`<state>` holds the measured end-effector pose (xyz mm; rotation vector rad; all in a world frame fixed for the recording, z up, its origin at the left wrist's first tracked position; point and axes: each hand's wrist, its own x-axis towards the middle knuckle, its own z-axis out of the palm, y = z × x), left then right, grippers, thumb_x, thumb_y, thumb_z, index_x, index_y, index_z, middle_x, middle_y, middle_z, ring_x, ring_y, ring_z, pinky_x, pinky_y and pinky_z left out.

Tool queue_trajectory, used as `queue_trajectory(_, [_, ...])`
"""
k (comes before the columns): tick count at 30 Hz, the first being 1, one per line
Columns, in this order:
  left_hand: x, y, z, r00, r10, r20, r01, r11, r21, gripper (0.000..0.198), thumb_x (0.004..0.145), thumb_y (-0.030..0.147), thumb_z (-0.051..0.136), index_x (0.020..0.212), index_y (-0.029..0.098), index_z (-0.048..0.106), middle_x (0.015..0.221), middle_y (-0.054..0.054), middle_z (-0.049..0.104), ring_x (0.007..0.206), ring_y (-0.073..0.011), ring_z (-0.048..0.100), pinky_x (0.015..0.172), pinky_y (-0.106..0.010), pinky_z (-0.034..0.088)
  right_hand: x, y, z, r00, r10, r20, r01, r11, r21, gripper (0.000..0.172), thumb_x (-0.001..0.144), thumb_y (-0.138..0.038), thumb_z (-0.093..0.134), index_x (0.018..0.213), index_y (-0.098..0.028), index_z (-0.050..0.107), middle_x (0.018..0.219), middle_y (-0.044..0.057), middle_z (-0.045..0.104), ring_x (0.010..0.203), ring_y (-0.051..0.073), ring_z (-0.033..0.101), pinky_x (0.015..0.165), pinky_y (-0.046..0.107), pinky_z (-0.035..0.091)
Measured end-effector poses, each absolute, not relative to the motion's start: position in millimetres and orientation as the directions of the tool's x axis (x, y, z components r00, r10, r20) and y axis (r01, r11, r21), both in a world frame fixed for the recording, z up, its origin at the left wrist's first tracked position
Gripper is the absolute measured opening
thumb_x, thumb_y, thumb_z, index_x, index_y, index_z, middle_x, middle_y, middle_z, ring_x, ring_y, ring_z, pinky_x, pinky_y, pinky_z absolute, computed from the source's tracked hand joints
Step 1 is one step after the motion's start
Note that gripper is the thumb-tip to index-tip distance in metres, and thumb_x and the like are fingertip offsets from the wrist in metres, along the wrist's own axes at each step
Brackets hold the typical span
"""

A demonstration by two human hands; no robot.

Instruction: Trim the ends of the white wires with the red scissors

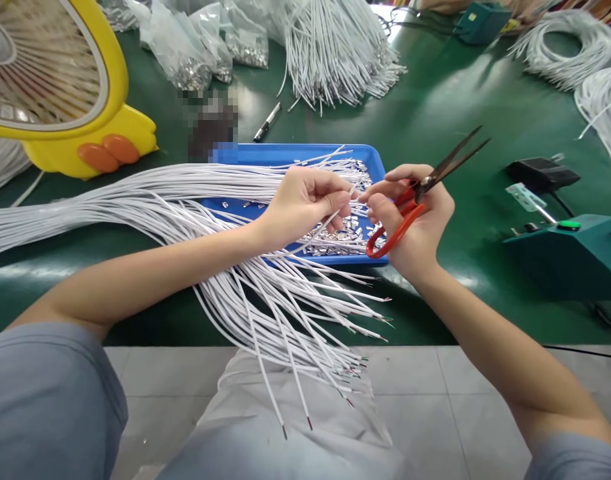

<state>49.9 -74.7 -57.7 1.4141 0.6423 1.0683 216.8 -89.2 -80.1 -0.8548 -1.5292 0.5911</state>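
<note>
Between its thumb and fingers my left hand (pixel 313 200) pinches one white cable (pixel 321 227) near its end. My right hand (pixel 419 227) holds red-handled scissors (pixel 400 233), their blades parted and pointing up and away to the right. Its thumb and forefinger reach close to the cable's tip; whether they touch it I cannot tell. Below both hands lies a blue tray (pixel 373 160) with many small metal connectors (pixel 335 243). A thick bundle of white cables (pixel 185 180) runs across the tray, and more cables (pixel 265 320) hang over the table's front edge, several showing coloured wire ends.
A yellow fan (pixel 118 73) stands at the left. Bags of metal parts (pixel 185 60), a cable pile (pixel 330 53) and a pen (pixel 268 122) lie toward the back. On the right are a green machine (pixel 570 260), a black adapter (pixel 543 175) and coiled cables (pixel 568 50).
</note>
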Motion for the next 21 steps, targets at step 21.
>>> queue_trajectory(21, [49,-76,-61,0.482,0.810,0.334,-0.256,-0.235,0.938,0.007,0.082,0.012,0.062,0.075,0.011,0.064,0.059,0.002,0.059,0.044,-0.0039,0.056,0.042,-0.014,0.048,216,-96,-73,0.021,0.756,0.654,0.204,0.637,-0.744,0.026,0.081,-0.027,0.069,0.104,-0.027,0.057,0.087,0.000,0.073,0.069,0.015,0.070,0.044,0.025,0.050])
